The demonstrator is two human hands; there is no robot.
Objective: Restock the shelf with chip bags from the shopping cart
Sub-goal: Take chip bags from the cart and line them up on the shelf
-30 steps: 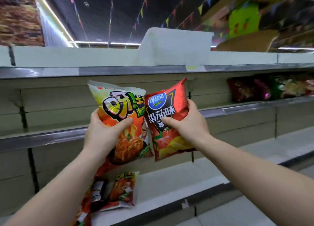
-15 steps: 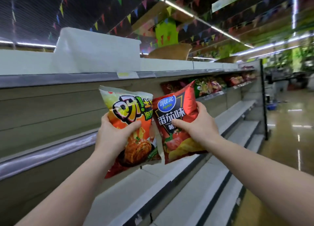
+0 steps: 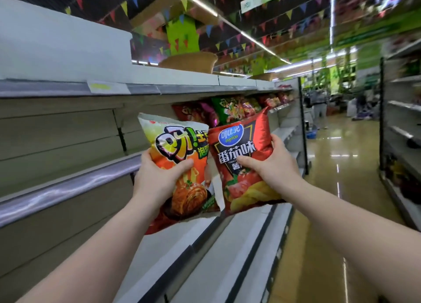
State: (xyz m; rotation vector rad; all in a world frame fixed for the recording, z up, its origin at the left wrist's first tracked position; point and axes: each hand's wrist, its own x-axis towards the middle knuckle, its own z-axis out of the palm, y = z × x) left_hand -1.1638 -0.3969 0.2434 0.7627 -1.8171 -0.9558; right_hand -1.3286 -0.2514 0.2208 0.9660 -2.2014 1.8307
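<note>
At chest height before you, two chip bags are held upright, side by side, their inner edges overlapping slightly. Your left hand (image 3: 157, 177) grips the orange bag (image 3: 180, 163) by its left edge, thumb across the front and fingers curled behind. Your right hand (image 3: 271, 166) holds the red bag (image 3: 241, 159) the same way by its right edge. Both bags stand with the long axis vertical, print facing you.

The relation that governs placement: the shelf (image 3: 68, 189) lies to your left, its steel lip running away from you along the aisle, with the bags out in front of that lip and not yet over any board. Your left hand and the orange bag are nearer the shelving; the red bag sits further out towards the aisle. Stocked bags (image 3: 230, 109) show further down the run, beyond and above the red bag, on a higher level.

Judgement: each bag needs to travel leftward and inward to reach a board, the orange one first as it has the shorter path. The cart is not in view.
</note>
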